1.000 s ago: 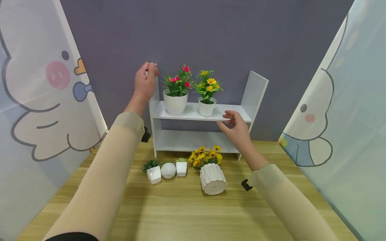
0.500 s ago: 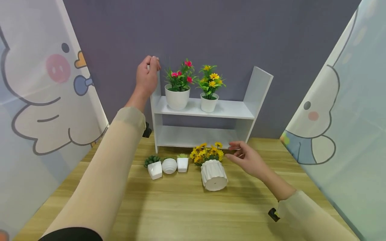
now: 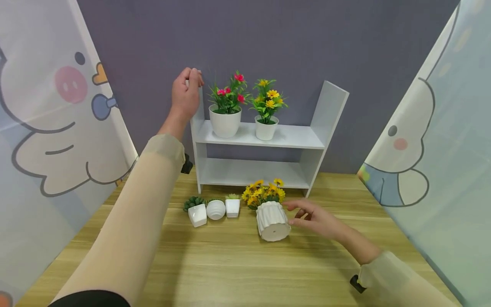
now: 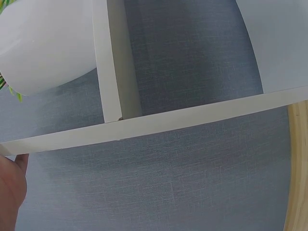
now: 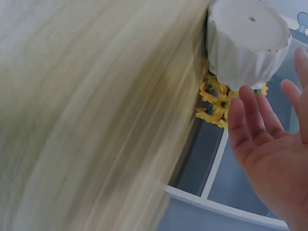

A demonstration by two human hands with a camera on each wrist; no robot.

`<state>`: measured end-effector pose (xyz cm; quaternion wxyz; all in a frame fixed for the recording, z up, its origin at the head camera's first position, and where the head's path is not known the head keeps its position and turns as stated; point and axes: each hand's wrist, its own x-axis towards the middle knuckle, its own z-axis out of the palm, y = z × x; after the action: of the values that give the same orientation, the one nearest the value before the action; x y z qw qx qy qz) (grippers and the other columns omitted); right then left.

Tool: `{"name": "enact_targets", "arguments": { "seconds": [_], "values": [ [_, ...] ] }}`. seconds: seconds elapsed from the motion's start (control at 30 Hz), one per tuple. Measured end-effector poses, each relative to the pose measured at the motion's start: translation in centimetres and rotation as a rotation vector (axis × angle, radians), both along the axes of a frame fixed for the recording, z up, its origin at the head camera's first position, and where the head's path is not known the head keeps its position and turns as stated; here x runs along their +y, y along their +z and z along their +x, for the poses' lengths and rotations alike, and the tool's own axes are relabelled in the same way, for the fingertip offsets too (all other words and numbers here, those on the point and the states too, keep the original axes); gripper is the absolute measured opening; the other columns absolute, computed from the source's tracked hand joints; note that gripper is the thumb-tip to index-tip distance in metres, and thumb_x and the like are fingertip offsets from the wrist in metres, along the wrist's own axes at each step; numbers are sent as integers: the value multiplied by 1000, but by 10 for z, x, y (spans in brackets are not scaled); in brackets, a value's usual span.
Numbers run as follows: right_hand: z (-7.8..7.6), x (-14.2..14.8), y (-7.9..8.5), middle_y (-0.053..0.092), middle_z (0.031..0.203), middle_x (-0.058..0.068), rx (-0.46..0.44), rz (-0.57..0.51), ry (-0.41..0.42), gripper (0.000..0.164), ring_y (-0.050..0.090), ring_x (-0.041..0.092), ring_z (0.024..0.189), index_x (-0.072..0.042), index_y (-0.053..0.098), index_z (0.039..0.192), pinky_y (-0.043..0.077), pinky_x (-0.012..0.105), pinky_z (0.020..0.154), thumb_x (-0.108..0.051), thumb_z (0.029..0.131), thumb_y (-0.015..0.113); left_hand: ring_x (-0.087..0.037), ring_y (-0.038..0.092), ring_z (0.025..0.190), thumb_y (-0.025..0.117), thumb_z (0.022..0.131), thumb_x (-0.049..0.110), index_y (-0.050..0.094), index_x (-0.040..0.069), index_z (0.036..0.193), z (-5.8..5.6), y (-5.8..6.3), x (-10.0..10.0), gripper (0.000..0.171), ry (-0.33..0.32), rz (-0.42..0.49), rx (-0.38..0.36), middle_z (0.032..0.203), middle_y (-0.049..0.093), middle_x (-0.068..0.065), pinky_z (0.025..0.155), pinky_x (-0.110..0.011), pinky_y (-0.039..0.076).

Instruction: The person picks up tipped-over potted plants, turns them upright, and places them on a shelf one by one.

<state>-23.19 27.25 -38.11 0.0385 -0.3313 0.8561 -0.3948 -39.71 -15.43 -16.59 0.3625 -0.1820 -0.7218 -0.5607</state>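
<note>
My left hand (image 3: 186, 94) grips the top of the left side panel of a white two-tier shelf (image 3: 261, 144). In the left wrist view that hand (image 4: 10, 187) shows at the left edge, by the panel's edge (image 4: 159, 124). A fluted white flowerpot (image 3: 272, 221) with yellow flowers (image 3: 263, 194) lies on its side on the table, base toward me. Beside its right side is my right hand (image 3: 320, 218), fingers apart and loosely bent. The right wrist view has the fingertips right at the flowerpot (image 5: 250, 48), with the palm holding nothing.
On the upper shelf stand a white pot with red flowers (image 3: 225, 121) and a smaller pot with yellow flowers (image 3: 265, 128). Three small white succulent pots, including a round one (image 3: 215, 210), lie on the wooden table (image 3: 222, 268) to the left. A grey wall (image 3: 268, 38) backs the shelf.
My right hand has come down from the upper shelf's front edge to the right side of the fluted flowerpot. My left hand has stayed at the side panel.
</note>
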Motion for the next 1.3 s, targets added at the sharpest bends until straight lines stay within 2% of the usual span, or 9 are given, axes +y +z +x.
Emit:
{"name": "enact_targets", "arguments": {
  "seconds": [0.2, 0.5, 0.6, 0.7, 0.87, 1.07, 1.23, 1.3],
  "values": [
    [-1, -6, -5, 65, 138, 21, -54, 36, 2, 49, 68, 17, 96, -13, 62, 153, 59, 29, 73, -21, 107, 74, -15, 56, 145, 42, 118, 37, 52, 27, 86, 0, 0, -1, 36, 11, -3, -21, 141, 65, -20, 121, -25, 39],
    [4, -11, -8, 67, 134, 19, -70, 54, -81, 50, 66, 16, 90, -17, 63, 153, 56, 27, 70, -28, 106, 75, -14, 57, 144, 42, 118, 35, 52, 26, 85, 0, 1, 0, 36, 4, 3, -5, 134, 65, -22, 120, -24, 39],
    [7, -12, -8, 67, 134, 19, -58, 67, -98, 51, 67, 15, 90, -17, 62, 153, 57, 27, 72, -29, 106, 75, -14, 57, 144, 43, 119, 35, 52, 26, 86, 1, 1, 0, 36, 9, 4, -12, 134, 64, -20, 120, -25, 39],
    [9, -13, -8, 68, 135, 20, -73, 72, -125, 56, 68, 15, 92, -11, 57, 156, 57, 27, 73, -31, 107, 73, -14, 57, 145, 43, 119, 36, 53, 25, 86, 2, 0, 0, 36, 10, 5, -15, 136, 65, -20, 120, -25, 40],
    [14, -24, -8, 66, 140, 23, -202, 37, -234, 67, 69, 19, 94, 0, 46, 160, 60, 31, 71, -36, 109, 71, -14, 56, 145, 42, 119, 37, 53, 26, 87, 3, 1, 1, 35, 12, -5, -25, 141, 65, -19, 121, -26, 40],
    [23, -47, -7, 60, 141, 26, -375, -18, -345, 80, 69, 23, 90, 3, 36, 162, 62, 39, 67, -48, 109, 67, -13, 57, 145, 42, 118, 36, 53, 26, 86, 2, 2, 0, 36, 14, 5, -12, 137, 65, -21, 118, -26, 41],
    [23, -59, -10, 66, 129, 18, -414, -1, -418, 90, 63, 25, 70, 1, 35, 164, 56, 38, 64, -60, 106, 65, -14, 56, 146, 42, 118, 38, 54, 26, 87, 3, 1, 0, 36, 20, -3, -35, 143, 66, -18, 119, -28, 41],
    [22, -62, -11, 68, 129, 18, -410, 10, -435, 95, 62, 25, 68, 3, 33, 165, 56, 38, 63, -63, 104, 66, -14, 56, 146, 42, 118, 39, 54, 26, 88, 3, 0, 1, 36, 20, -8, -48, 145, 66, -17, 120, -29, 41]
  ]
}}
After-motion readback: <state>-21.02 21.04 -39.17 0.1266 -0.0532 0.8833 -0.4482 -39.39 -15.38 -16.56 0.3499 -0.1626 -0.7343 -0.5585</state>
